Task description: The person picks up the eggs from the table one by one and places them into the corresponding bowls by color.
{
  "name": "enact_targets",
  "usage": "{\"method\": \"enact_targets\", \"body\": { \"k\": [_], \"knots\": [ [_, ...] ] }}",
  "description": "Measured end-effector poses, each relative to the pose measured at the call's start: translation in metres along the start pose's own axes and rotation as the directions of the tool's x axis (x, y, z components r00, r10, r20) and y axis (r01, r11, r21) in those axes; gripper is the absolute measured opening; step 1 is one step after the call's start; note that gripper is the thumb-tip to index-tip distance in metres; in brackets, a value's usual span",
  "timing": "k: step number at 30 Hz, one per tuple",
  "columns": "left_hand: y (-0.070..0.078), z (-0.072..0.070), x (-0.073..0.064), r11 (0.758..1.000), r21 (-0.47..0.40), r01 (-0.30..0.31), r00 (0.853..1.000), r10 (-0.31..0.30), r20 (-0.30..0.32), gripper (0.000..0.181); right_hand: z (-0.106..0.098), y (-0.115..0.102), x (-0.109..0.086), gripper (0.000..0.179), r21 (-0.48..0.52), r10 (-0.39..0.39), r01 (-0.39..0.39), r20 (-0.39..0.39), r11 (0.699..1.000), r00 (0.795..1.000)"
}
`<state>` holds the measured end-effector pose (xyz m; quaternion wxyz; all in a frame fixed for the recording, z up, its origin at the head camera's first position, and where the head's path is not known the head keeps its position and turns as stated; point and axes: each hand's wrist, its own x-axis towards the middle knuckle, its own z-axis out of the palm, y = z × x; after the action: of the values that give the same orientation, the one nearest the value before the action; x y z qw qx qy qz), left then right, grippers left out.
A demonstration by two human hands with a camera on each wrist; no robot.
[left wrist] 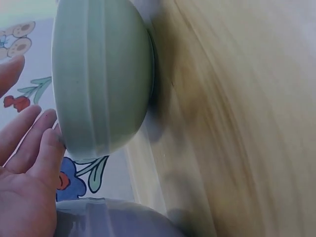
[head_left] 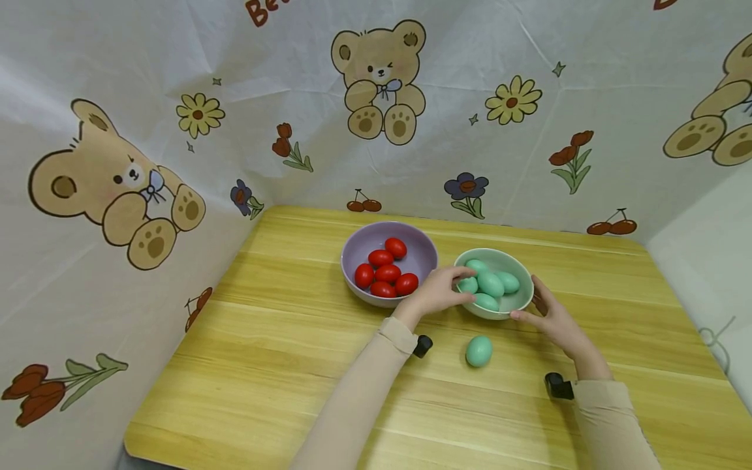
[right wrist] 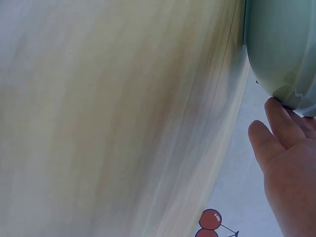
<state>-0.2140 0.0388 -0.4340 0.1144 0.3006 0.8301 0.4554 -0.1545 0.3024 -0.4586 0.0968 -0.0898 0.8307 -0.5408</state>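
A pale green bowl (head_left: pixel 517 307) holds several green eggs (head_left: pixel 491 284). My left hand (head_left: pixel 437 290) reaches over its left rim, thumb and fingers spread beside the eggs; in the left wrist view the fingers overlap the edge of the bowl (left wrist: pixel 103 79). Against the right side rests my right hand (head_left: pixel 555 323), thumb at the front rim and the other fingers along the outer wall. The right wrist view shows fairly straight fingers (right wrist: pixel 281 123) touching the bowl (right wrist: pixel 281 49). One loose green egg (head_left: pixel 479 351) lies on the table in front, between the forearms.
A purple bowl (head_left: pixel 423 251) with several red eggs (head_left: pixel 388 273) stands just left of the green one, close to my left wrist. Both are on a wood-grain table (head_left: pixel 258 365). A bear-print cloth (head_left: pixel 294 72) hangs behind and along the left side.
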Motion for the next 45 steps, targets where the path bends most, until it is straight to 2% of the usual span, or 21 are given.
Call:
{"method": "enact_targets", "body": {
  "k": [7,14,19,25,30,34,38,45],
  "knots": [
    [0.001,0.004,-0.015,0.998,-0.048,-0.029,1.000,0.028,-0.010,0.055,0.001,0.000,-0.001,0.094,-0.007,-0.006,0.006,-0.003,1.000,1.000],
    [-0.001,0.008,-0.033,0.987,-0.143,-0.071,0.998,0.070,-0.012,0.057,0.001,-0.001,-0.001,0.094,-0.025,-0.011,0.011,-0.008,1.000,1.000],
    [-0.004,0.013,-0.043,0.981,-0.176,-0.080,0.997,0.078,-0.019,0.055,0.002,-0.001,0.000,0.094,-0.039,-0.012,0.011,-0.011,0.999,1.000],
    [-0.009,0.024,-0.054,0.967,-0.249,-0.049,0.999,0.052,0.005,0.053,0.001,0.001,0.002,0.095,-0.036,-0.009,0.009,-0.013,0.999,1.000],
    [-0.014,0.034,-0.062,0.931,-0.364,0.002,0.999,0.012,0.037,0.054,0.001,0.000,0.001,0.095,-0.033,0.000,0.000,-0.010,0.999,1.000],
    [-0.016,0.039,-0.067,0.911,-0.412,0.027,0.998,-0.001,0.064,0.056,0.001,-0.001,0.001,0.095,-0.045,-0.002,0.002,-0.009,0.999,1.000],
    [-0.014,0.043,-0.072,0.905,-0.422,0.061,0.995,-0.024,0.093,0.058,0.002,-0.002,0.001,0.095,-0.045,-0.002,0.002,-0.008,0.999,1.000],
    [-0.008,0.049,-0.074,0.910,-0.402,0.100,0.991,-0.053,0.126,0.062,0.001,0.000,0.001,0.095,-0.043,0.000,0.000,-0.009,0.999,1.000]
  ]
}}
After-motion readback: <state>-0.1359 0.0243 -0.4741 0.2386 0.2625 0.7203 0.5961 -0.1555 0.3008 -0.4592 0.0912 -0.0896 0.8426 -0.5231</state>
